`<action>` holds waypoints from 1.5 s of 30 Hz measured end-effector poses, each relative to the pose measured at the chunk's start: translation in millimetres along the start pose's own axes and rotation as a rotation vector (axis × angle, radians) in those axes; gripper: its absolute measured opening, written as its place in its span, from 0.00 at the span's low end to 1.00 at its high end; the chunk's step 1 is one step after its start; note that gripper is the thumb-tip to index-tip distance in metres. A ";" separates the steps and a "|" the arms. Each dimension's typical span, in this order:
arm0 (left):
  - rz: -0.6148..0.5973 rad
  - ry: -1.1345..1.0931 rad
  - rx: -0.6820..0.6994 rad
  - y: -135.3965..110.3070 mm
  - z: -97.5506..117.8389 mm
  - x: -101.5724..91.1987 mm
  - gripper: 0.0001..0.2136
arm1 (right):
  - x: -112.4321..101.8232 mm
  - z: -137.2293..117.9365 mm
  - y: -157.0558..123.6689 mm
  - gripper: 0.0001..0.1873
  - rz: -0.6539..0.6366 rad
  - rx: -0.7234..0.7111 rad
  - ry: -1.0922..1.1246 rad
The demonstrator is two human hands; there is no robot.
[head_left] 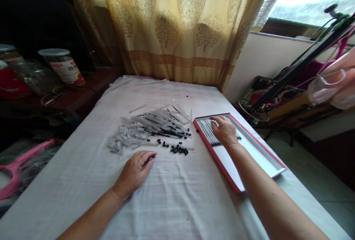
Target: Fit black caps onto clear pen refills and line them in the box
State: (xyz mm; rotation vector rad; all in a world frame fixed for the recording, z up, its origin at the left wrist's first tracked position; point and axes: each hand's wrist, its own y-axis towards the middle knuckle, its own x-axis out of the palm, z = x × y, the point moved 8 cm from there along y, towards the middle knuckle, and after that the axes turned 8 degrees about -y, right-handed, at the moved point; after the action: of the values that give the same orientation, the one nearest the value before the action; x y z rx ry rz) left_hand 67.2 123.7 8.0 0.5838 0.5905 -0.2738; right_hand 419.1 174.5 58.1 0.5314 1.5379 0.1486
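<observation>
My left hand [135, 169] rests on the cloth with its fingers curled and the thumb near the index finger; what lies between them, if anything, I cannot make out. Beyond it is a heap of clear pen barrels [155, 121], with small clear caps [122, 140] at its left and short black plugs [180, 149] at its right. My right hand [224, 131] is over the shallow red-edged box [230, 169], its fingers closed at a pale pen, partly hidden by them. Beneath, a row of pens with black ends [207, 131] lies side by side in the box's far part.
A white cloth covers the table [172, 203]. A patterned curtain [180, 29] hangs behind it. Jars [65, 68] stand on a dark side surface at left, above a pink-handled object [24, 158]. A black stand [294, 66] leans at right, near the window.
</observation>
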 end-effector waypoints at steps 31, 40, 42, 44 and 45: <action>0.156 0.223 0.259 -10.9 30.1 -13.8 0.19 | -17.3 -92.7 -105.5 0.12 0.003 0.076 0.927; -0.007 0.217 0.247 -10.8 28.5 -0.9 0.12 | -6.1 -131.3 -117.0 0.12 -0.180 -0.078 0.945; 0.039 0.178 0.186 -8.9 22.5 -5.1 0.11 | -2.4 -122.9 -103.9 0.12 -0.165 -0.089 0.849; 0.065 0.143 0.125 -7.5 15.7 -7.2 0.10 | 3.8 -108.3 -89.4 0.11 -0.151 -0.041 0.674; 0.074 0.130 0.100 -7.0 12.5 -7.7 0.10 | 7.3 -101.0 -82.8 0.11 -0.157 -0.010 0.566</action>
State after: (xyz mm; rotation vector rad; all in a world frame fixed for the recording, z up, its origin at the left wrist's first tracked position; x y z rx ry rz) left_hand 63.7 111.3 18.0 0.7221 0.6818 -0.1978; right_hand 301.9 128.4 22.5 0.3725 2.1216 0.1961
